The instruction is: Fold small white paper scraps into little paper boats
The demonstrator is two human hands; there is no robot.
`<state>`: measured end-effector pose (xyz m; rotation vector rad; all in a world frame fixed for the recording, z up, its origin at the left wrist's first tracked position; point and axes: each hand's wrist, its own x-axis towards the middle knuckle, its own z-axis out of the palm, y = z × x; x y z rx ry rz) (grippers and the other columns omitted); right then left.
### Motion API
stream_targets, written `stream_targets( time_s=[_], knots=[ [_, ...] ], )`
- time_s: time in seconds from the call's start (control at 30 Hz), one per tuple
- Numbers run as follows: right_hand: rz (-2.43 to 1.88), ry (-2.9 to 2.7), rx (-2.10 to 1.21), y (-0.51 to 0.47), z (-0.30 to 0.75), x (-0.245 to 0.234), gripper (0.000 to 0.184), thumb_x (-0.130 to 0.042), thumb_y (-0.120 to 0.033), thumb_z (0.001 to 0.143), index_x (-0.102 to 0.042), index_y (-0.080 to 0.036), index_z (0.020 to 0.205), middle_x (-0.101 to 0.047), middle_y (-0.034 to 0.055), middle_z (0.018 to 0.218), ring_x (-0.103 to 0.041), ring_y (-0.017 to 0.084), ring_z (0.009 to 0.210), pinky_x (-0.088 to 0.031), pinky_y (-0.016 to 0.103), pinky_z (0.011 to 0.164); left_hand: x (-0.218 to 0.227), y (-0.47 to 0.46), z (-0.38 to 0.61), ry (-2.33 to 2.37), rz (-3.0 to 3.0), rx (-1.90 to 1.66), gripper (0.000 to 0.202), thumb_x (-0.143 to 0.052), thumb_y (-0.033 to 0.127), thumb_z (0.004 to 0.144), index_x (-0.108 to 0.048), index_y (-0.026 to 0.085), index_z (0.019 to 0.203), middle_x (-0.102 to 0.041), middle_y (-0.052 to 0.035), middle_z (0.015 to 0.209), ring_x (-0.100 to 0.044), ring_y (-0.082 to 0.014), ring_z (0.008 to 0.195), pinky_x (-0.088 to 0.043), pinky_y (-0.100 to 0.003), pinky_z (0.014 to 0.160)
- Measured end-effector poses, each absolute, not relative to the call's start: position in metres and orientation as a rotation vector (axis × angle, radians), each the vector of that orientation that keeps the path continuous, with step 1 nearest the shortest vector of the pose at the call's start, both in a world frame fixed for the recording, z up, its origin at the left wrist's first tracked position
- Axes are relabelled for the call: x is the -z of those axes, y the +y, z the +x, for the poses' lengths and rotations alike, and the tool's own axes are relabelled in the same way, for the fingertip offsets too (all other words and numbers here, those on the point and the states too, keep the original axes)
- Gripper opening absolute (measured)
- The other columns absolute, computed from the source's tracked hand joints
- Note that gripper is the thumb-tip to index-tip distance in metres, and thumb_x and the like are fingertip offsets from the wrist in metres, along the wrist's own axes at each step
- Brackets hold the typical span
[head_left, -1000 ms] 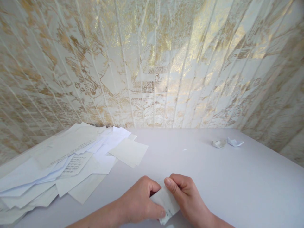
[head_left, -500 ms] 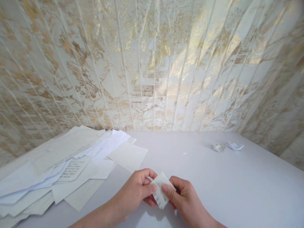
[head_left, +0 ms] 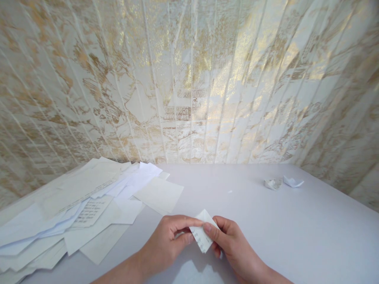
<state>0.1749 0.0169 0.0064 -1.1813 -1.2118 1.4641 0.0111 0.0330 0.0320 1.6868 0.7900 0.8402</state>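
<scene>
A small square of folded paper, with printed text on its lower part, is held up over the table between my hands, one corner pointing up. My right hand grips its right side, thumb on the front face and fingers behind. On the other side, my left hand has its index finger laid across the front of the square. The left thumb touches the left edge; the remaining left fingers are mostly hidden.
Loose paper sheets, some printed, lie in an overlapping pile on the left of the white table. Two small folded paper boats, one printed and one plain, sit at the back right. A patterned wall rises behind.
My left index finger has come from behind the folded paper onto its front face. The left thumb has slid to the paper's edge, and the paper has risen slightly.
</scene>
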Motion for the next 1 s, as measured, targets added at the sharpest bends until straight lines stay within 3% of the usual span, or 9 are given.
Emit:
stream_targets(
  time_s=[0.1, 0.23, 0.3, 0.53, 0.77, 0.93, 1.0],
  knots=[
    [-1.088, -1.19, -1.458, 0.016, 0.174, -0.008, 0.036, -0.061, -0.047, 0.069, -0.05, -0.014, 0.062, -0.045, -0.0041, 0.05, -0.036, 0.006, 0.046, -0.026, 0.019, 0.045, -0.026, 0.035, 0.011, 0.852, 1.672, -0.901, 0.019, -0.058, 0.021, 0.074, -0.07, 0.016, 0.088, -0.069, -0.0083, 0.085, -0.062, -0.0212, 0.079, -0.045, -0.029, 0.074],
    [-0.837, -1.143, -1.491, 0.016, 0.178, -0.009, 0.035, -0.065, -0.04, 0.069, -0.051, -0.019, 0.094, -0.056, -0.0008, 0.071, -0.048, 0.011, 0.061, -0.036, 0.022, 0.056, -0.017, 0.038, 0.009, 0.867, 1.492, -0.919, 0.024, -0.064, 0.022, 0.068, -0.069, 0.015, 0.091, -0.069, -0.0089, 0.084, -0.062, -0.0218, 0.077, -0.046, -0.031, 0.072],
    [-0.768, -1.155, -1.503, 0.015, 0.18, -0.007, 0.039, -0.067, -0.037, 0.068, -0.051, -0.021, 0.098, -0.057, 0.0005, 0.075, -0.049, 0.012, 0.066, -0.037, 0.025, 0.06, -0.016, 0.039, 0.008, 0.908, 1.423, -0.926, 0.026, -0.066, 0.022, 0.066, -0.069, 0.015, 0.091, -0.07, -0.008, 0.082, -0.062, -0.0214, 0.075, -0.045, -0.031, 0.071],
    [-0.835, -1.195, -1.461, 0.017, 0.183, -0.001, 0.034, -0.067, -0.04, 0.068, -0.058, -0.017, 0.091, -0.058, 0.002, 0.069, -0.05, 0.014, 0.064, -0.036, 0.027, 0.06, -0.013, 0.041, 0.006, 0.939, 1.344, -0.906, 0.033, -0.065, 0.03, 0.066, -0.067, 0.013, 0.095, -0.067, -0.0054, 0.069, -0.056, -0.0161, 0.063, -0.043, -0.028, 0.063],
    [-0.995, -1.196, -1.331, 0.019, 0.182, -0.001, 0.035, -0.068, -0.044, 0.063, -0.065, -0.016, 0.083, -0.058, 0.0009, 0.059, -0.052, 0.014, 0.059, -0.039, 0.027, 0.058, -0.014, 0.041, 0.007, 1.006, 1.375, -0.884, 0.033, -0.067, 0.027, 0.062, -0.068, 0.012, 0.091, -0.063, -0.0024, 0.059, -0.053, -0.0144, 0.056, -0.041, -0.027, 0.058],
    [-1.08, -1.336, -1.085, 0.022, 0.182, 0.004, 0.029, -0.06, -0.044, 0.071, -0.069, -0.017, 0.079, -0.063, 0.0055, 0.069, -0.056, 0.018, 0.064, -0.044, 0.029, 0.06, -0.016, 0.041, 0.009, 1.071, 1.468, -0.887, 0.024, -0.061, 0.028, 0.069, -0.07, 0.017, 0.088, -0.069, -0.0055, 0.082, -0.059, -0.0192, 0.076, -0.042, -0.028, 0.073],
    [-1.058, -1.387, -0.991, 0.023, 0.182, 0.006, 0.026, -0.059, -0.041, 0.073, -0.069, -0.018, 0.077, -0.064, 0.0069, 0.078, -0.057, 0.019, 0.072, -0.045, 0.029, 0.065, -0.015, 0.04, 0.009, 1.089, 1.499, -0.902, 0.023, -0.059, 0.029, 0.071, -0.07, 0.018, 0.087, -0.07, -0.0048, 0.08, -0.059, -0.0192, 0.078, -0.042, -0.027, 0.075]
  ],
)
